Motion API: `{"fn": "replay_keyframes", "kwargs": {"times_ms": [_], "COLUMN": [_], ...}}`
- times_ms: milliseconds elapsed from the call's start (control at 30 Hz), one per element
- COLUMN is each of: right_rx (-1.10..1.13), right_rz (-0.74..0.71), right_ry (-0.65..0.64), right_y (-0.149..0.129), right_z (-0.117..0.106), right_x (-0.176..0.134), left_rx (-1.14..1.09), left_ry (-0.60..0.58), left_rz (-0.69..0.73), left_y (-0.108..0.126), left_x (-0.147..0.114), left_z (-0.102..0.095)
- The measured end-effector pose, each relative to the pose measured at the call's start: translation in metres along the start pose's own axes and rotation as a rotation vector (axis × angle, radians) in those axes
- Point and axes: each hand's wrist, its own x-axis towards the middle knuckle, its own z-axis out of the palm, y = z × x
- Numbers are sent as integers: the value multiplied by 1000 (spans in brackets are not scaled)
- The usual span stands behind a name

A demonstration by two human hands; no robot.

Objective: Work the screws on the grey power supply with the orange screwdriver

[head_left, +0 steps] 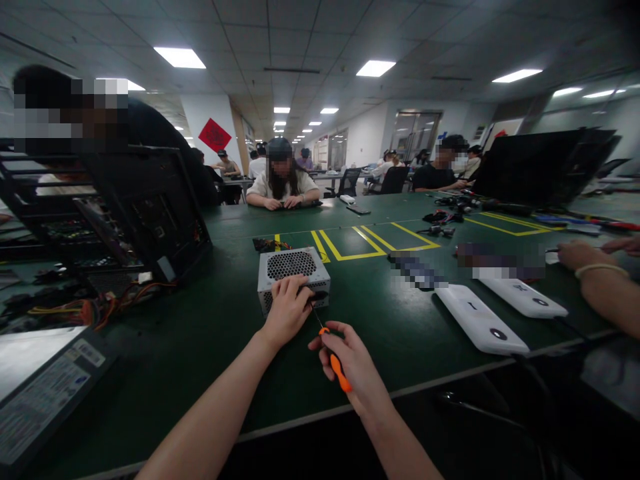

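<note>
A grey metal computer power supply (270, 272) with a honeycomb grille on top sits on the green table in front of me. My left hand (287, 308) grips its near side, fingers bent over the front edge. A dark part by those fingertips is too small to make out. In my right hand (353, 353) is a screwdriver (341, 373) with an orange and black handle. Its thin shaft points up and away at the near face of the power supply, close to my left fingers. Whether the tip touches a screw cannot be seen.
An open black computer case (150, 207) stands left, with loose cables (93, 310) beside it. Another power supply (55, 380) lies front left. White power banks (480, 319) lie right, near a co-worker's hand (580, 257). Yellow tape (345, 257) marks the table; a person (283, 180) sits opposite.
</note>
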Motion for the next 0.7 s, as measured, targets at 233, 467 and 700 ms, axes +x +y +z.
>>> {"fn": "replay_keyframes", "kwargs": {"times_ms": [233, 467, 700], "right_rx": [-123, -107, 159], "right_rz": [15, 20, 183], "right_ry": [-52, -32, -88], "right_y": [-1, -2, -16], "right_z": [-3, 2, -4], "right_x": [4, 4, 2], "left_rx": [-8, -8, -6], "left_ry": [2, -1, 2], "left_rz": [0, -8, -12], "left_y": [0, 0, 0], "left_x": [0, 0, 0], "left_z": [0, -1, -1]}}
